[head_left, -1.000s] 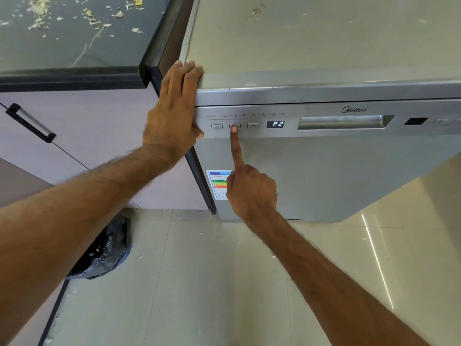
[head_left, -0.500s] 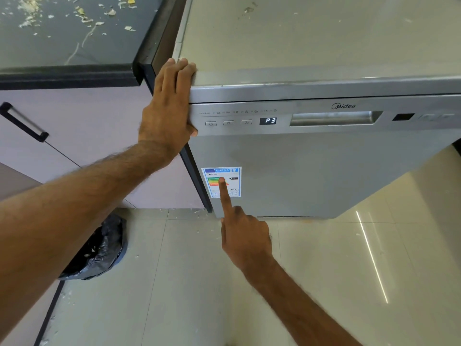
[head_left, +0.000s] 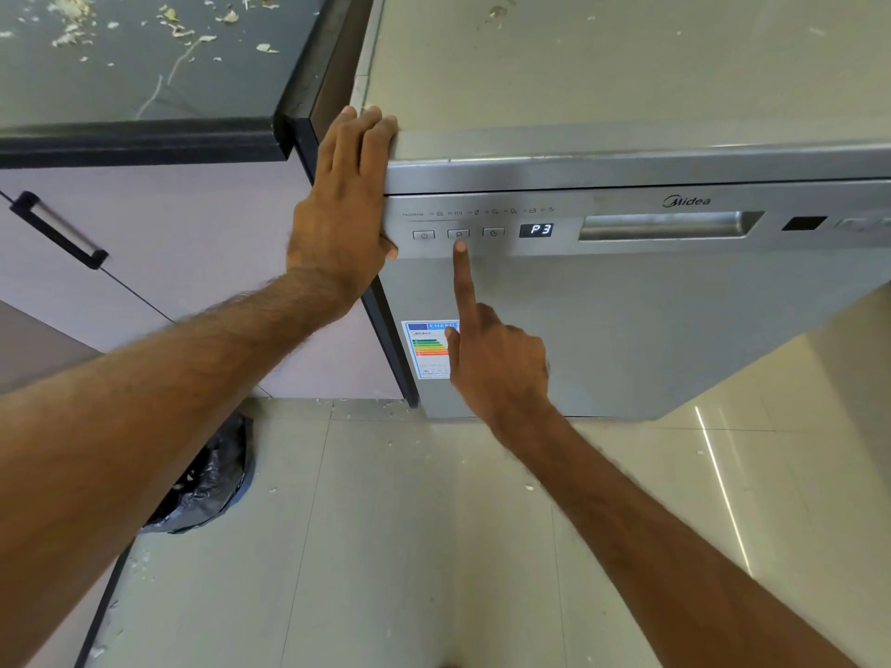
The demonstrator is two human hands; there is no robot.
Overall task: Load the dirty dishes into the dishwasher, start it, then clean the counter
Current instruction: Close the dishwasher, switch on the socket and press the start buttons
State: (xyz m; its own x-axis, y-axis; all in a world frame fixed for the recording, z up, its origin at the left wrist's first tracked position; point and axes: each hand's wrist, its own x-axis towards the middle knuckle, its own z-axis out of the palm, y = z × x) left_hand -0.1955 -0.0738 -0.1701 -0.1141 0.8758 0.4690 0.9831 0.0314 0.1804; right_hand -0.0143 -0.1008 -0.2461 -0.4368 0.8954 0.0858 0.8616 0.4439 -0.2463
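Right hand (head_left: 496, 359) points with the index finger straight and the other fingers curled into the palm, gripping nothing; its tip sits at the lower edge of the P button (head_left: 458, 233) on the dishwasher (head_left: 627, 320), and whether it is pressing or only touching I cannot tell. Left hand (head_left: 342, 209) lies flat over the machine's top left corner, fingers straight and together, thumb against the front panel; it looks placed there to brace the body and steady the lean while the other hand works the controls. The display (head_left: 535, 230) beside the buttons reads P3, so the step in hand seems to be choosing a programme; starting the wash is not yet done, as far as these buttons show. The dishwasher stands just right of the dark bench (head_left: 120, 65), its door closed, which suggests the dishes are already inside, though none can be seen. Pale scraps are scattered over the bench, so the cleaning is still to do; a few have reached the floor (head_left: 385, 547), near a black bag (head_left: 207, 479) below the cabinets. An energy label (head_left: 426, 349) on the door is partly hidden behind the pointing hand.
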